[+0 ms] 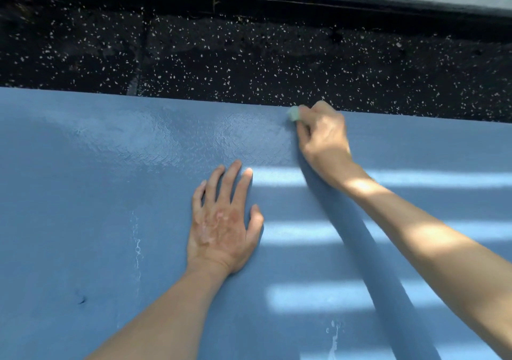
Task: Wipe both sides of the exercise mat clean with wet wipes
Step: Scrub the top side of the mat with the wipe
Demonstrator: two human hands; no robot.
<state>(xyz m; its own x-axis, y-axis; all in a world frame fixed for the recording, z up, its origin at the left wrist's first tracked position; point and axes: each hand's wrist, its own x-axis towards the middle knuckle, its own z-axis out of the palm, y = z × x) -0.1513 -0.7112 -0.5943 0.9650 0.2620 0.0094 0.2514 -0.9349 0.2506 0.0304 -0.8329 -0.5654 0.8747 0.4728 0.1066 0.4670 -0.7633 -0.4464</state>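
Here the flat blue foam exercise mat (97,221) lies spread on a black rubber floor flecked with white (249,63), and its far edge runs straight across the view. The right hand (322,137) sits at that far edge, fingers curled and clenched round a small, wadded pale green wet wipe (293,113), pressing it to the mat. The left hand (221,223) rests flat nearer the middle, fingers straight and spread, grasping nothing, and seems to pin the mat down.

A wet, glossy patch (166,135) shows along the far edge to the left of the wipe. Thin white streaks (137,248) towards the near edge look unwiped.

The mat will likely handle as light, soft and floppy, with a fine grain that grips when dry but may turn slick where damp. It should bend rather than hold its shape, so to turn it for the other side an edge or corner is the natural hold, ideally with both hands well apart. The wipe is limp and thin and should bunch easily under pressure.
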